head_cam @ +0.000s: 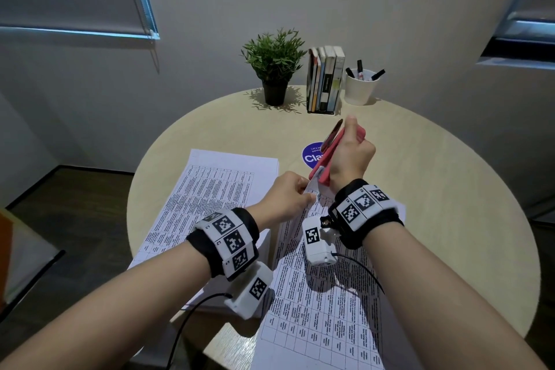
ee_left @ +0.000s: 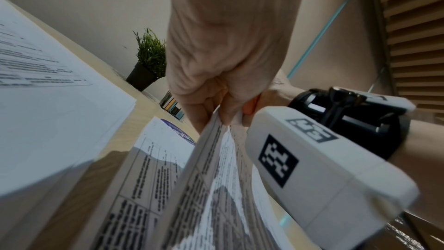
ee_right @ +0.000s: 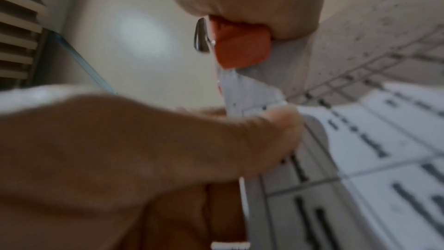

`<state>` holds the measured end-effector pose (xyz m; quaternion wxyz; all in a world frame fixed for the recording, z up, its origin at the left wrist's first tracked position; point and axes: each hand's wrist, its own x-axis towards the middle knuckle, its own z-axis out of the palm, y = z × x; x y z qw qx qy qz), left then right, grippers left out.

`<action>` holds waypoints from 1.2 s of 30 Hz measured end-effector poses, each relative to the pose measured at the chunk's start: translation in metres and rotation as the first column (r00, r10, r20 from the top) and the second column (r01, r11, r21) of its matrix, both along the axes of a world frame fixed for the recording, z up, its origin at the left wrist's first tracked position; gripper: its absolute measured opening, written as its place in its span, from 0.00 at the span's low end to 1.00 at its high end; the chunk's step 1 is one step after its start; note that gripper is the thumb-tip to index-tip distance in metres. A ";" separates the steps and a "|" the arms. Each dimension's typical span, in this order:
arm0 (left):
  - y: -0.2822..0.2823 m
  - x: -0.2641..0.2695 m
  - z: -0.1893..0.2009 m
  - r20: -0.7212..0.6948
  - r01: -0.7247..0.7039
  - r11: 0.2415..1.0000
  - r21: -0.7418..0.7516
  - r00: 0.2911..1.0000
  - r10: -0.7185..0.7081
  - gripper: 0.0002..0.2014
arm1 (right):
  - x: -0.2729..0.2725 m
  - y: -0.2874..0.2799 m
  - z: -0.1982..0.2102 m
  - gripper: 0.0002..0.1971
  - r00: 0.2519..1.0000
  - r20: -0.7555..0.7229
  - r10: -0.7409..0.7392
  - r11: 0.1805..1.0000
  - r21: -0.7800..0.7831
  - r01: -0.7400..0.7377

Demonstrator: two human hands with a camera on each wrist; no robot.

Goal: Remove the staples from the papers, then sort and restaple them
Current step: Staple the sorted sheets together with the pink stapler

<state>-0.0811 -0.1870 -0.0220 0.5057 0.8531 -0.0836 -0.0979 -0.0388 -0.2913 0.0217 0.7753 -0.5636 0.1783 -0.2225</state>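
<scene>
My left hand pinches the top corner of a lifted set of printed table sheets, seen close in the left wrist view as a fanned paper edge under the left hand. My right hand grips a red stapler whose mouth sits over that same corner; in the right wrist view the red stapler bites the paper corner, with the left hand's thumb just below. A second stack of papers lies flat at the left.
On the round wooden table, at the far edge, stand a potted plant, a row of books and a white cup of markers. A blue round sticker lies behind the stapler. Table edge and dark floor at left.
</scene>
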 end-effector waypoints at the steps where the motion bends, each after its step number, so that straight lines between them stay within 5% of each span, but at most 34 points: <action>1: -0.001 -0.001 0.001 -0.002 0.002 1.000 -0.003 1.000 -0.002 0.16 | 0.001 0.000 -0.001 0.20 1.000 -0.004 -0.011 1.000 -0.014 0.011; 5: -0.001 -0.004 0.003 -0.051 0.046 0.999 -0.009 0.998 -0.046 0.10 | 0.005 -0.001 -0.002 0.20 0.998 -0.043 -0.034 0.998 -0.056 0.032; 11: 0.014 -0.008 0.000 -0.366 0.202 0.979 0.024 0.913 -0.179 0.05 | 0.008 -0.016 0.002 0.18 0.998 -0.040 -0.040 0.995 0.089 0.043; 16: 0.055 0.009 0.022 -0.374 0.079 0.997 0.019 0.925 -0.066 0.14 | 0.008 -0.045 0.014 0.14 0.984 0.045 -0.173 0.975 0.146 0.165; 18: 0.081 0.019 0.040 -0.361 0.073 0.996 0.044 0.931 -0.052 0.08 | 0.008 -0.056 0.016 0.14 0.968 0.060 -0.242 0.955 0.190 0.227; 23: 0.147 0.043 0.066 -0.259 -0.119 0.960 0.254 0.948 0.186 0.11 | 0.010 -0.060 0.006 0.19 0.964 -0.015 -0.265 0.939 0.224 0.262; 30: 0.198 0.055 0.033 -0.248 -0.304 0.836 0.457 0.859 0.448 0.05 | -0.012 -0.046 -0.028 0.21 0.965 -0.227 -0.130 0.936 0.293 0.195; 36: 0.205 0.061 0.006 -0.265 -0.266 0.798 0.540 0.846 0.462 0.09 | -0.022 -0.041 -0.048 0.22 0.936 -0.344 -0.077 0.948 0.266 0.176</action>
